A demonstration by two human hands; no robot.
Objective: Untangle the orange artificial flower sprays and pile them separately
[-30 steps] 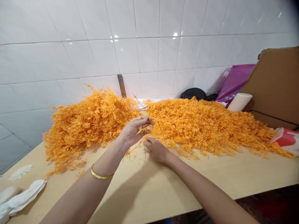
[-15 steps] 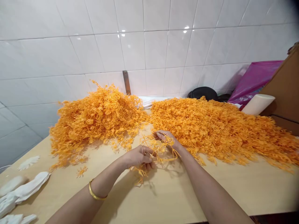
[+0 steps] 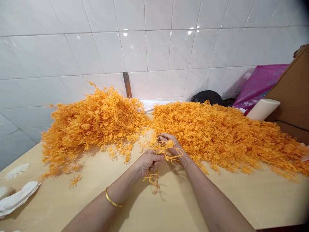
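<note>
The left hand's grip [image 3: 150, 162], loosely curled a second ago, now pinches an orange sprig [image 3: 169, 144] at centre frame, likely steadying it, while the right hand [image 3: 175, 143] curls behind, its hold impossible to tell.

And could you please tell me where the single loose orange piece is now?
In the head view, the loose orange piece lies at left on the table, between the left orange pile and the left forearm.
</note>
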